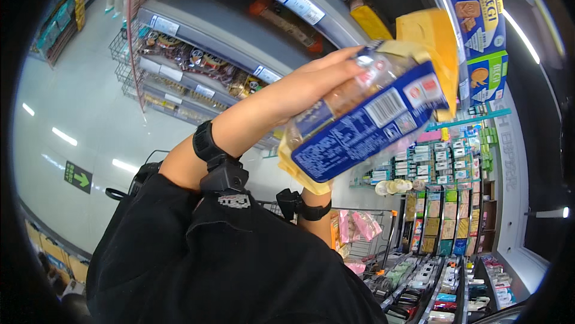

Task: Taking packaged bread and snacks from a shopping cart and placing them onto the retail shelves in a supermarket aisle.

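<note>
My left hand (pixel 323 74) reaches up from the left and grips the upper side of a packaged baked food in a blue, yellow and clear plastic wrapper (pixel 355 131). The food inside looks brown; printing and a barcode show on the blue side. Past its far end is a yellow package or flap (pixel 431 41); whether it belongs to the same pack I cannot tell. My right forearm rises from below, with a black wrist strap, and ends behind the package. The package hides my right hand, so its grip does not show.
Shelves with price tags (pixel 301 5) and bagged snacks (pixel 193 59) lie ahead and left. Blue biscuit boxes (pixel 478 14) stand upper right. A wire shopping cart (pixel 388 234) holding pink packages (pixel 355 225) is beside me, near product racks (pixel 442 220).
</note>
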The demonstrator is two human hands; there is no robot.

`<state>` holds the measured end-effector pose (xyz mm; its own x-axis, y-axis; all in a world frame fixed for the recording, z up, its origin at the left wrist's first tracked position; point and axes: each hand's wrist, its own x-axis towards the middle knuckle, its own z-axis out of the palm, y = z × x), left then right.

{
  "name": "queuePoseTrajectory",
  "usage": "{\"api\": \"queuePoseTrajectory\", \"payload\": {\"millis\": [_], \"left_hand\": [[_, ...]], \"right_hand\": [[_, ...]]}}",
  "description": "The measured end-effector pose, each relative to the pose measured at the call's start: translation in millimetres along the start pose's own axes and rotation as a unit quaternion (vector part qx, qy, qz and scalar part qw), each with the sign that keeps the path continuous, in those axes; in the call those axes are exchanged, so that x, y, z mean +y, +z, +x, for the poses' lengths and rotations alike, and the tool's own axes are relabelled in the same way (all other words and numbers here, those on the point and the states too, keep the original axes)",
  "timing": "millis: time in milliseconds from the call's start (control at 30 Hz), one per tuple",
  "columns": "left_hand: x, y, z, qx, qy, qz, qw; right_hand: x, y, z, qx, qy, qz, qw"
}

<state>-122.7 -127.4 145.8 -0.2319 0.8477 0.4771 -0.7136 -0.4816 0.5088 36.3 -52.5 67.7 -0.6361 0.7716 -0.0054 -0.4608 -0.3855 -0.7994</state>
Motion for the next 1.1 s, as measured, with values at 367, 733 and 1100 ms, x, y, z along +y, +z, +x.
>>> {"api": "queuePoseTrajectory", "payload": {"millis": [367, 733, 1100], "left_hand": [[-4.6, 2.5, -6.7, -0.043, -0.036, 0.183, 0.981], [-19.2, 6.5, -14.8, -0.031, -0.013, 0.209, 0.977], [-53.7, 8.9, -16.2, 0.008, 0.056, 0.315, 0.947]], "right_hand": [[31.1, 8.2, -28.6, -0.062, 0.093, 0.044, 0.993], [24.6, 6.3, -39.0, -0.08, 0.099, 0.028, 0.991], [0.3, -22.2, -32.9, -0.139, 0.124, -0.013, 0.982]]}}
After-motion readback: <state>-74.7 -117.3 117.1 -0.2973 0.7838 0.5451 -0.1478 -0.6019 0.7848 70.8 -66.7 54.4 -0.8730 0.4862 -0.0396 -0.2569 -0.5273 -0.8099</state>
